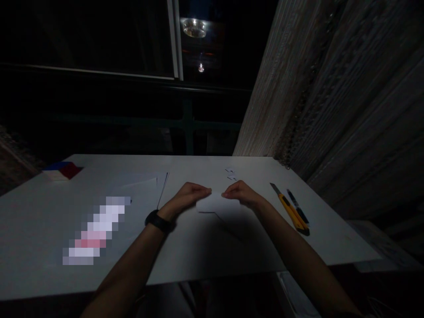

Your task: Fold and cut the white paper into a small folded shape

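Both hands pinch the top edge of a white piece of paper (217, 204) over the middle of the table. My left hand (189, 195), with a dark band on its wrist, grips near the paper's upper left. My right hand (243, 193) has thumb and fingers closed on the upper right side. The paper's lower edge is uneven, with a step near its middle, and a shadow falls below it. Just beyond my right hand lie small white paper pieces (231, 173) with dark marks.
On the right of the white table (185, 256) lie a yellow box cutter (289, 210), blade showing, and a black pen (297, 206). Paper sheets (142, 194) and a blurred-out item (94, 229) are at left. A blue, red and white block (61, 171) sits far left. A curtain (265, 97) hangs behind.
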`<action>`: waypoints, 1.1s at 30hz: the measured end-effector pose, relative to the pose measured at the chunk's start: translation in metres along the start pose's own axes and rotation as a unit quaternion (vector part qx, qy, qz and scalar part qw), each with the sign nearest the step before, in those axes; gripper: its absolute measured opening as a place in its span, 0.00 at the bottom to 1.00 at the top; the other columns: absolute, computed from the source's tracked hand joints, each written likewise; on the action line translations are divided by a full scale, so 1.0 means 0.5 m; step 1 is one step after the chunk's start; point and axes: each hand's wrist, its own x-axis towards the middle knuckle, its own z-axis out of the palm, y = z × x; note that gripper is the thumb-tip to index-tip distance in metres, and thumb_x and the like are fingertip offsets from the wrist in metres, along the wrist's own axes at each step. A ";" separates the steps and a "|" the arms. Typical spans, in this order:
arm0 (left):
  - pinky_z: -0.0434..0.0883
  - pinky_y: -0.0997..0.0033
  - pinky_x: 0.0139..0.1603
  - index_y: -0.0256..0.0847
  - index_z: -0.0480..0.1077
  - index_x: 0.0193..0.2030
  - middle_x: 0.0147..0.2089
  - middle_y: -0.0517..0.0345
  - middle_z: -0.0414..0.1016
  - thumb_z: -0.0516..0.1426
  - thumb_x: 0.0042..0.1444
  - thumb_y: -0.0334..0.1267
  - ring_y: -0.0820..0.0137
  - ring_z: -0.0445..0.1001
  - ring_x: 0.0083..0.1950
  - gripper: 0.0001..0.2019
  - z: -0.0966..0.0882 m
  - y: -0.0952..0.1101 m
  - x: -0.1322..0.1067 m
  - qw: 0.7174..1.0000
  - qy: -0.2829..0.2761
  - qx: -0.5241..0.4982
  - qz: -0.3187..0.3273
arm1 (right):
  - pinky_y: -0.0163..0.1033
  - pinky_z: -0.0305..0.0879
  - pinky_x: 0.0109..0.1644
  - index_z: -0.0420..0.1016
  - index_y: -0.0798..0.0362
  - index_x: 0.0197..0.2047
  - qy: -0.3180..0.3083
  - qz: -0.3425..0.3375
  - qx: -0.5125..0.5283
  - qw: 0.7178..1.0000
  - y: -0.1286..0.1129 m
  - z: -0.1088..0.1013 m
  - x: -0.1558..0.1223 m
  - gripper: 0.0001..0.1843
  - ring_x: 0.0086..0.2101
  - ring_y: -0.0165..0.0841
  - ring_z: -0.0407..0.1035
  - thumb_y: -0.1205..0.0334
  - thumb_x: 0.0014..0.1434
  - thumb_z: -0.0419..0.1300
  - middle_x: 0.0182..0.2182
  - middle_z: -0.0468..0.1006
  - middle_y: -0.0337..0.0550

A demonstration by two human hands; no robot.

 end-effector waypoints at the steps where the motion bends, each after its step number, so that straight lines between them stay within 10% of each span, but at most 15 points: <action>1: 0.64 0.74 0.28 0.32 0.76 0.32 0.28 0.54 0.75 0.62 0.43 0.47 0.73 0.68 0.27 0.18 0.009 0.001 -0.001 0.999 0.017 0.029 0.004 | 0.35 0.58 0.31 0.77 0.59 0.22 -0.008 -0.001 -0.005 1.000 -0.002 0.010 -0.001 0.14 0.22 0.27 0.64 0.56 0.37 0.68 0.18 0.73 0.39; 16: 0.66 0.69 0.36 0.33 0.77 0.30 0.32 0.51 0.78 0.61 0.43 0.47 0.66 0.72 0.34 0.16 0.020 -0.032 0.009 0.993 -0.010 0.108 0.050 | 0.38 0.63 0.37 0.79 0.59 0.26 -0.064 -0.012 0.005 0.998 0.007 0.037 0.001 0.12 0.28 0.32 0.69 0.59 0.38 0.66 0.24 0.78 0.43; 29: 0.62 0.70 0.30 0.31 0.75 0.29 0.26 0.52 0.74 0.62 0.40 0.47 0.71 0.67 0.27 0.17 -0.029 -0.026 0.006 0.998 -0.008 0.063 0.012 | 0.35 0.65 0.27 0.78 0.64 0.27 -0.160 0.064 0.034 0.984 -0.016 -0.045 -0.026 0.14 0.20 0.31 0.70 0.58 0.42 0.65 0.23 0.78 0.51; 33: 0.60 0.72 0.27 0.31 0.75 0.29 0.24 0.54 0.73 0.63 0.40 0.47 0.72 0.66 0.25 0.17 -0.026 -0.029 0.008 1.000 0.006 0.030 -0.001 | 0.36 0.66 0.28 0.77 0.65 0.29 -0.087 0.055 0.036 0.994 -0.016 -0.086 -0.042 0.18 0.22 0.32 0.71 0.56 0.41 0.66 0.23 0.78 0.51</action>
